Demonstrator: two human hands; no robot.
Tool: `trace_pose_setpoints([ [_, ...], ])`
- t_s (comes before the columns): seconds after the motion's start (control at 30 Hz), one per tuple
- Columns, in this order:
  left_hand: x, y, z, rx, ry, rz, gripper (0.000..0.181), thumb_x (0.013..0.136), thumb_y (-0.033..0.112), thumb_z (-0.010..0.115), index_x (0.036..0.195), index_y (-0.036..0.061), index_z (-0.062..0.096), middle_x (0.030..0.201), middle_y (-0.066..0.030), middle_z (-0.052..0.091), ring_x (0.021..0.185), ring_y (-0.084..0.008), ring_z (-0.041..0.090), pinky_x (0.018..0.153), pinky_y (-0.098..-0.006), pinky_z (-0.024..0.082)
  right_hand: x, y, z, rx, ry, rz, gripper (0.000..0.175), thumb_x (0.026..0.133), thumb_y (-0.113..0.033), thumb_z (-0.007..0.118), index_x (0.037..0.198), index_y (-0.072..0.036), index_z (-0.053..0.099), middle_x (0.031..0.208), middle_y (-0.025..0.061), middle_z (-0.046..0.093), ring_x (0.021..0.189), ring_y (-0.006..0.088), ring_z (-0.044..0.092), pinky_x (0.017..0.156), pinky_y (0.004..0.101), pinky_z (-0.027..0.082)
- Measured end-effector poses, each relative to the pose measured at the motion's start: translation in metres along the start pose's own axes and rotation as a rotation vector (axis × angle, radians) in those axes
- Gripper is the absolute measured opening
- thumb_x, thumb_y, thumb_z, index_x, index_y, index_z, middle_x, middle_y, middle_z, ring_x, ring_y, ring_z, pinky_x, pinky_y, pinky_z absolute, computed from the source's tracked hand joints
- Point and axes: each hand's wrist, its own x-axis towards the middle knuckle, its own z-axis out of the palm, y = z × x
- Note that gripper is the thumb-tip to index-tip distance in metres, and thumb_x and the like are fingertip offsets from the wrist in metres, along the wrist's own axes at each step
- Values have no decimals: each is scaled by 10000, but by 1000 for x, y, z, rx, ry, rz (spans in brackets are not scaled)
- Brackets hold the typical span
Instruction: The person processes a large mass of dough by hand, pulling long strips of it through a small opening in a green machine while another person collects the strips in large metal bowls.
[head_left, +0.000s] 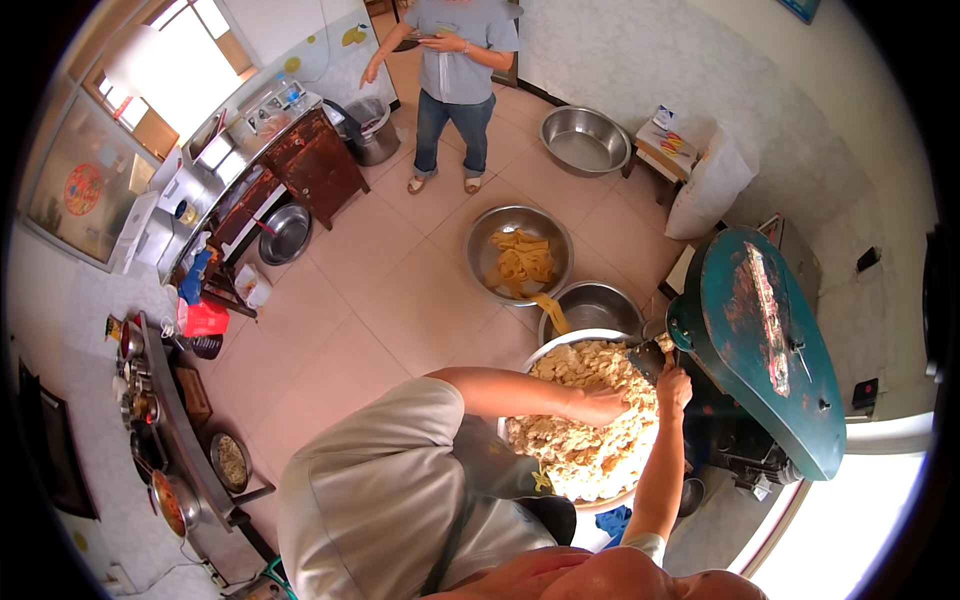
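A large metal basin (517, 431) full of crumbly pale dough (581, 442) stands right before me. My left hand (601, 405) reaches across it, fingers down in the dough; whether they close on any is hidden. At the basin's right edge, my right hand (673, 388) grips a short wooden stick (669, 361). The stick's upper end is beside a lump of dough (664, 343) at the mouth of a green-cased machine (757, 337). A dark metal chute (643, 361) slopes between machine and basin.
Wide yellow dough strips (525, 259) lie in a metal basin (474, 262); one hangs over an adjoining basin (600, 300). A person (457, 75) stands beyond, holding a phone-like object. Another basin (585, 139) and a white sack (709, 184) are farther right. Counters line the left.
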Motion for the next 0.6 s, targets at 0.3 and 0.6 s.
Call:
trace_pose_setpoints([
  [0.3,8,-5,-13,-106,-184,79,251,821,52,632,1021,-90,581,1136,-356,512,821,-373,658,638,-414,583,1,-15,-4,24,-28,-16,553,970,-469,459,882,27,686,864,279,691,820,436,689,737,513,563],
  [0.6,14,-10,6,-268,-13,8,413,855,-26,516,1260,-78,449,993,-317,501,721,-346,581,654,-423,524,8,-6,6,17,-21,-8,599,973,-496,451,881,52,676,823,282,687,808,436,689,723,518,567],
])
